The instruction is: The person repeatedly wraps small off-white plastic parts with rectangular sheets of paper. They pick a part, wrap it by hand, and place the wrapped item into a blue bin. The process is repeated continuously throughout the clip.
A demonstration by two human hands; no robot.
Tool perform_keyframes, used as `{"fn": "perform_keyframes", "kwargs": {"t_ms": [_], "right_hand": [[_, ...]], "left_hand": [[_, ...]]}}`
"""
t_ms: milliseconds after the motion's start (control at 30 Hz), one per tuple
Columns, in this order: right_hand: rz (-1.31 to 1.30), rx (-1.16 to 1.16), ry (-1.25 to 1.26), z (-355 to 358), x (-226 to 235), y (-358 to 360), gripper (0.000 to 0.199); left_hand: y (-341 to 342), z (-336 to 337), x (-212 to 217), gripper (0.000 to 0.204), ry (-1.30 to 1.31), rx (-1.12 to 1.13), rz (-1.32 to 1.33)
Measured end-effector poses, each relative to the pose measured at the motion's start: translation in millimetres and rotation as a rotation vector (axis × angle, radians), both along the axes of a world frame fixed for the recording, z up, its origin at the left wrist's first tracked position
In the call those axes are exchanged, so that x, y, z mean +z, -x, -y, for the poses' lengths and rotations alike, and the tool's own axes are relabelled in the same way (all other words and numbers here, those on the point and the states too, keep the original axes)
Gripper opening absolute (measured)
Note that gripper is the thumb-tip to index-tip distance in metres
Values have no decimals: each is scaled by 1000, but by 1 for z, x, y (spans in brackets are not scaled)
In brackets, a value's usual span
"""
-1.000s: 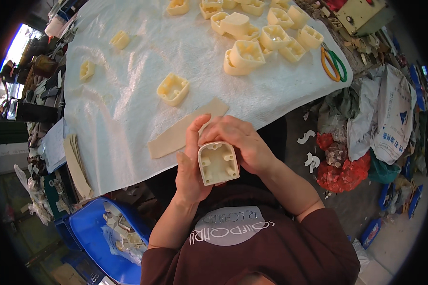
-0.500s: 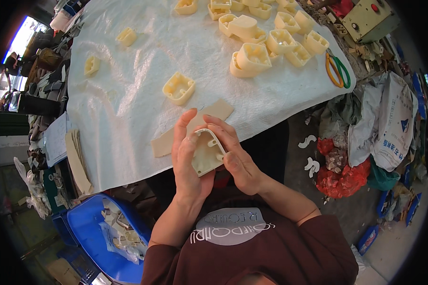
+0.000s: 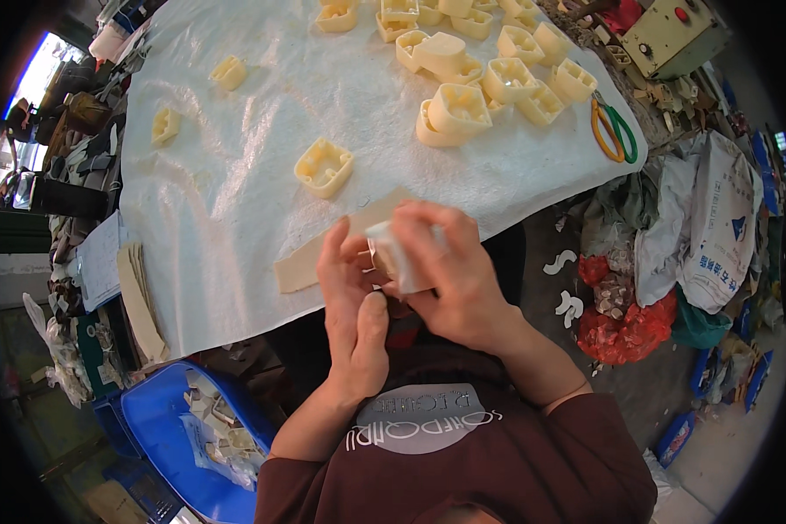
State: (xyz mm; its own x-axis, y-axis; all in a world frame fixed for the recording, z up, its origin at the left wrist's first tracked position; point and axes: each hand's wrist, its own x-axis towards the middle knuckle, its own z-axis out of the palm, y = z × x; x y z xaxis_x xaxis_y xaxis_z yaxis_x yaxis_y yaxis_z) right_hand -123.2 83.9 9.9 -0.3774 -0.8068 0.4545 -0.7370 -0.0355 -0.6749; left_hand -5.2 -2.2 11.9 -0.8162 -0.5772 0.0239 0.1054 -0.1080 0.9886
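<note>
My right hand [image 3: 458, 279] is closed round a pale cream plastic shell [image 3: 403, 258], a hollow piece with rounded corners, partly hidden by the fingers and smeared by motion. Just left of it, my left hand [image 3: 351, 327] has its thumb and fingers apart, very near the shell; whether they touch it I cannot tell. Beneath the hands, a flat beige strip [image 3: 306, 262] lies aslant on the white sheet covering the table [image 3: 227, 288]. Beyond the strip sits a single cream shell [image 3: 324, 168], open side up.
Several cream shells [image 3: 459, 113] crowd the far right of the table, near scissors [image 3: 616, 131] with orange and green handles. Two more shells lie far left. A blue bin [image 3: 162, 410] of scraps stands lower left; bags [image 3: 624, 323] lie at right.
The shell has turned from facing up between both hands onto its side in my right hand. My left fingers have come away from round it. The view has shifted slightly.
</note>
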Motion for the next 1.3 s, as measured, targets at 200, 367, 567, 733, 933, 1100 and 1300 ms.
{"fn": "perform_keyframes", "kwargs": {"t_ms": [200, 367, 567, 733, 933, 1100, 1300], "right_hand": [[549, 29, 85, -6, -16, -12, 65], [439, 15, 78, -6, -17, -13, 56], [656, 112, 163, -4, -26, -12, 51], [824, 163, 153, -5, -17, -15, 46], [379, 68, 239, 0, -34, -23, 45], [378, 62, 235, -4, -36, -19, 41], [825, 273, 169, -3, -25, 17, 31]], "left_hand": [[13, -7, -26, 69, -116, -54, -186], [16, -8, -8, 56, -343, -26, -132], [14, -6, -15, 53, -614, -188, -345], [16, -4, -13, 45, -636, -7, -204], [15, -11, -23, 36, -384, 89, -181], [9, -3, -23, 60, -498, -58, -207], [5, 15, -13, 72, -486, -430, -42]]}}
